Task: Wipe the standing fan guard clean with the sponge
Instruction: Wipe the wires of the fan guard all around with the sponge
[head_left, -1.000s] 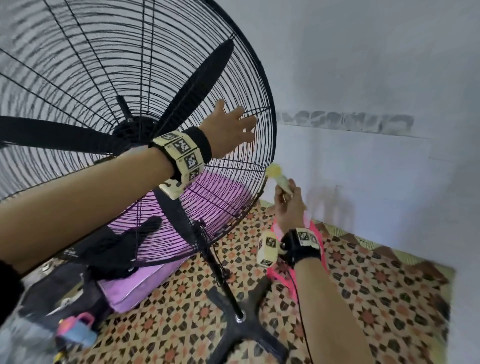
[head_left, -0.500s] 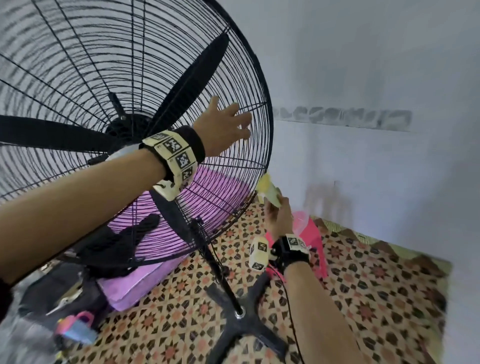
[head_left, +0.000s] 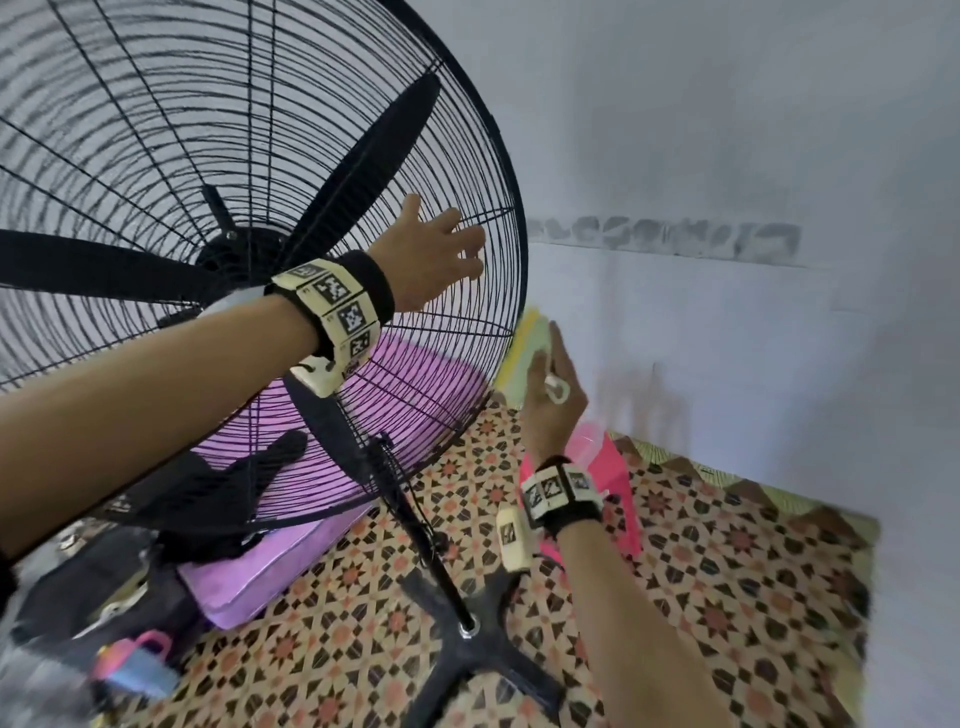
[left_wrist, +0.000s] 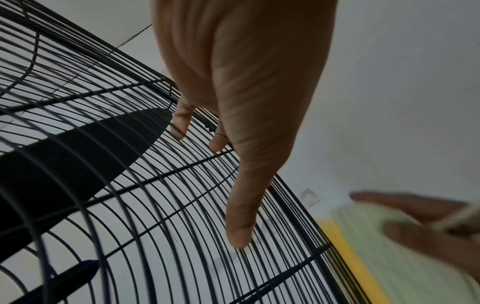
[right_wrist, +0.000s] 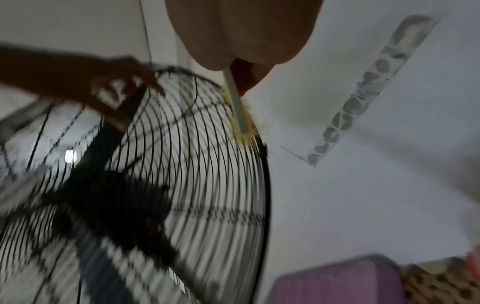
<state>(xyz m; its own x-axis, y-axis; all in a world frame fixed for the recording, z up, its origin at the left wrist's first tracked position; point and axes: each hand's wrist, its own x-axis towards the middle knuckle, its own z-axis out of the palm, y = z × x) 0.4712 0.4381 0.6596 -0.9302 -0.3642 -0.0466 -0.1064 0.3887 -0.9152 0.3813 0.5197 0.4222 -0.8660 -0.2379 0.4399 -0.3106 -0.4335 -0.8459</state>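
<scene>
Patterned tile floor (head_left: 727, 561) meets a pale wall (head_left: 727, 130) behind the fan guard (head_left: 156, 156).

The large round black wire fan guard (head_left: 363, 156) stands upright on its pole, black blades behind it. The thin yellow-and-pale-green sponge (head_left: 530, 345) lies flat against the guard's right outer rim.

Bkgd: pale grey wall (head_left: 727, 130) w/ smudged grey strip (head_left: 665, 236) running across. Floor (head_left: 727, 597) patterned tiles, orange/black/cream. Purple cushion (head_left: 270, 566) on floor at left; pink plastic stool (head_left: 618, 499) near wall. Light dim, even.
</scene>
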